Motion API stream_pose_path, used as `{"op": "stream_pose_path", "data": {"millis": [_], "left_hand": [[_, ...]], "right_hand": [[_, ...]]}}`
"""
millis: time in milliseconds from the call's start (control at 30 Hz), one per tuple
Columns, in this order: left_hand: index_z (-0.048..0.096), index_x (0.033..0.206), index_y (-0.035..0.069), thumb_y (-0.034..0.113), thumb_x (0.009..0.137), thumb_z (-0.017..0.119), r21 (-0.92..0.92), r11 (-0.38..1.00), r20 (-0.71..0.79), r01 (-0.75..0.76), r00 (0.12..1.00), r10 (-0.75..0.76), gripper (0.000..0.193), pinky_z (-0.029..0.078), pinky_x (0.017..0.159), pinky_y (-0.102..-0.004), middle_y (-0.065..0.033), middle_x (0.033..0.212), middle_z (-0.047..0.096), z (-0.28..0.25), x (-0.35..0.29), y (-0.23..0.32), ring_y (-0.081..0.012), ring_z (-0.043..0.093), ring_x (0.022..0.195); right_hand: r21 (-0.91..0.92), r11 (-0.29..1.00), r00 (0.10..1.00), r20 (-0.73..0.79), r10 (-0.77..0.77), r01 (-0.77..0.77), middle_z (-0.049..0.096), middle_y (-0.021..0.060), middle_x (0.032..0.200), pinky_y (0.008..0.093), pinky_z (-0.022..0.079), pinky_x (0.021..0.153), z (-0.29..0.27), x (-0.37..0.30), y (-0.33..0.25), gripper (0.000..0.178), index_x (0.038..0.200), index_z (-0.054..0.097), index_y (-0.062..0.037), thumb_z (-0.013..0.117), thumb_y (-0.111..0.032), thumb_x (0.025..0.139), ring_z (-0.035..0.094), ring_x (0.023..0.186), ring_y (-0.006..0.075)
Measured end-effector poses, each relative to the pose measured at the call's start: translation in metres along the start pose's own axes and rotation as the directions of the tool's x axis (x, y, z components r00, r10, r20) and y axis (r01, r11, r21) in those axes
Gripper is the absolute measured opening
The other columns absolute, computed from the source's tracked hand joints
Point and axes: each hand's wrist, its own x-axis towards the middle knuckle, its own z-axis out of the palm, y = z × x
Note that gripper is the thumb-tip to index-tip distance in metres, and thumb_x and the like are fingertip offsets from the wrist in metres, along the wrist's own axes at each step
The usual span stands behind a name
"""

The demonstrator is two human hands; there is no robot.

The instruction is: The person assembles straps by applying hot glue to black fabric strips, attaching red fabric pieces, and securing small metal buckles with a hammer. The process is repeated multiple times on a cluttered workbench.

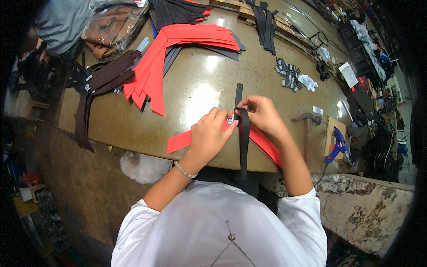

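Observation:
My left hand [209, 133] is closed in a pinch at the front of the table, its fingertips on a red ribbed strip and a small white label [230, 120]. The red strip [179, 142] runs out from under both hands to the left and toward the lower right. Close beside it, my right hand [263, 113] pinches a narrow black strap [244, 149] where it loops over. One end of that strap hangs past the table edge, and a black length points away across the tabletop. Where the fingertips meet, the exact join is hidden.
A fanned stack of red strips [153, 66] lies at far left, beside dark brown strips [106, 78] and a plastic bag [115, 29]. Small dark tags [289, 73] lie right, with a blue glue gun [339, 146] near the right edge. Something white and fluffy [144, 167] is below the table.

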Motion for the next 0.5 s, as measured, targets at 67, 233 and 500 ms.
{"op": "stream_pose_path", "data": {"millis": [67, 233, 500], "left_hand": [[0.068, 0.106, 0.013, 0.026, 0.086, 0.070, 0.065, 0.997, 0.022, -0.031, 0.999, 0.030, 0.024, 0.050, 0.058, -0.0377, -0.0062, 0.079, 0.058, 0.000, -0.001, 0.002, -0.0228, 0.063, 0.072], [0.065, 0.118, 0.019, 0.028, 0.091, 0.064, 0.222, 0.967, 0.079, -0.125, 0.991, 0.110, 0.029, 0.050, 0.058, -0.0400, -0.0083, 0.086, 0.054, 0.001, -0.004, 0.005, -0.0257, 0.062, 0.076], [0.063, 0.123, 0.017, 0.028, 0.093, 0.061, 0.120, 0.987, 0.159, -0.109, 0.983, 0.089, 0.031, 0.051, 0.062, -0.0410, -0.0099, 0.089, 0.055, -0.008, 0.003, 0.010, -0.0268, 0.062, 0.076]], "right_hand": [[0.058, 0.974, 0.974, 0.065, 0.217, -0.221, 0.067, 0.0104, 0.070, 0.0303, 0.054, 0.061, -0.006, 0.013, 0.003, 0.011, 0.087, 0.068, 0.0043, 0.067, 0.003, 0.076, 0.069, 0.065, 0.0179], [0.010, 0.958, 0.953, 0.104, 0.285, -0.287, 0.071, 0.0140, 0.076, 0.0323, 0.056, 0.056, -0.019, 0.048, -0.002, 0.014, 0.093, 0.064, 0.0054, 0.060, 0.001, 0.080, 0.068, 0.054, 0.0159], [-0.649, 0.515, 0.607, -0.744, -0.277, -0.560, 0.062, 0.0227, 0.114, 0.0435, 0.049, 0.090, -0.066, -0.122, 0.038, 0.047, 0.128, 0.055, 0.0025, 0.060, -0.031, 0.095, 0.061, 0.102, 0.0390]]}}
